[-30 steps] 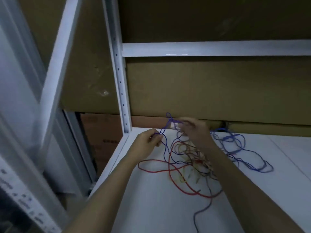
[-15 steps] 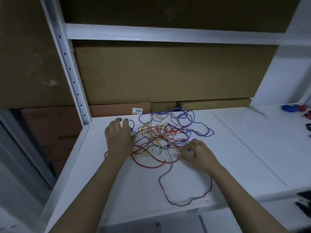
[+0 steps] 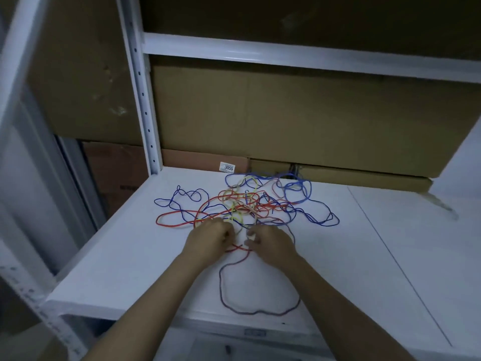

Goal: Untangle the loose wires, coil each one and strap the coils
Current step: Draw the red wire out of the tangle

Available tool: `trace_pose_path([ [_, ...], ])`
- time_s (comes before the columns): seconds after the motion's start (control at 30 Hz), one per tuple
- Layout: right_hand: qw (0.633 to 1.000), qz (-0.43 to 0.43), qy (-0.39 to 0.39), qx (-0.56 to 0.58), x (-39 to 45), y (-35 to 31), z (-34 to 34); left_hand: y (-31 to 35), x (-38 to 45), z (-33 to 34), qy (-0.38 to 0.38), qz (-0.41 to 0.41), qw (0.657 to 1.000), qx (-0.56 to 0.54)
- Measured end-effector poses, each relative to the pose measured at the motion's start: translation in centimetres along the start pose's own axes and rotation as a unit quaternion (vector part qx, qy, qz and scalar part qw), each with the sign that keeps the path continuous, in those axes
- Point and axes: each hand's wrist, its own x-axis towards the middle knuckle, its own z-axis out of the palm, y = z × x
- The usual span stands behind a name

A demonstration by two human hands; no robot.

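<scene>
A tangle of thin wires (image 3: 250, 204) in blue, red, yellow and pale tones lies spread on the white shelf (image 3: 130, 256). A dull purple-grey wire (image 3: 250, 312) loops out of it toward the front edge. My left hand (image 3: 210, 237) sits at the near edge of the tangle with its fingers curled into the red and yellow strands. Close beside it, my right hand (image 3: 270, 243) has its fingers curled on strands where the purple-grey wire leaves the tangle. The fingertips of both hands are partly hidden.
Brown cardboard boxes (image 3: 286, 121) fill the back of the shelf, one bearing a white label (image 3: 227, 167) reading 3055. A white perforated upright (image 3: 140, 95) stands at the back left. A shelf beam (image 3: 286, 54) runs overhead. A seam (image 3: 395, 261) splits the shelf surface on the right.
Both hands have drawn together at the near edge of the tangle. A blue wire now lies spread out to the left, and the view has shifted.
</scene>
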Motion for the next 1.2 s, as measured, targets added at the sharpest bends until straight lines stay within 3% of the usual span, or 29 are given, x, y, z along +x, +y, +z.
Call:
trace_pose_path([
  [0.13,0.997,-0.053,0.003,-0.059,0.5,1.9,-1.1,-0.4,-0.9,1.3,-0.092,-0.033,0.991,0.087],
  [0.23,0.984,-0.087,0.02,-0.156,1.1,3.6,-2.3,-0.5,-1.0,1.6,-0.081,-0.032,0.99,0.114],
  [0.33,0.978,-0.114,0.024,-0.172,1.3,3.9,-2.7,-0.3,-1.0,1.7,-0.082,-0.025,0.988,0.125],
  [0.43,0.985,-0.162,0.032,-0.056,0.9,2.8,-2.3,-0.7,-1.2,1.1,-0.066,-0.009,0.996,0.06],
  [0.57,0.976,-0.165,0.005,0.141,0.5,0.7,-1.9,-0.7,-1.3,-1.6,0.038,0.0,0.992,-0.121],
  [0.67,0.969,-0.169,-0.001,0.18,1.0,-0.7,-1.9,-0.1,-1.1,-3.8,0.073,-0.033,0.966,-0.246],
  [0.8,0.947,-0.237,0.016,0.215,2.2,-3.2,-1.5,1.1,0.7,-6.5,0.099,-0.051,0.893,-0.437],
  [0.97,0.92,-0.138,0.077,0.36,3.3,-4.8,-1.8,1.6,3.4,-8.8,0.168,-0.098,0.764,-0.615],
  [1.07,0.897,-0.1,0.092,0.421,3.6,-5.0,-3.1,1.1,4.4,-9.1,0.224,-0.136,0.701,-0.663],
  [1.13,0.895,-0.107,0.119,0.417,3.9,-5.5,-4.0,0.4,5.0,-9.1,0.232,-0.158,0.697,-0.66],
  [1.17,0.893,-0.112,0.135,0.413,4.0,-5.7,-4.5,0.0,5.3,-9.1,0.223,-0.168,0.722,-0.633],
  [1.2,0.892,-0.122,0.142,0.412,4.2,-5.9,-5.0,-0.4,5.8,-9.1,0.211,-0.175,0.768,-0.579],
])
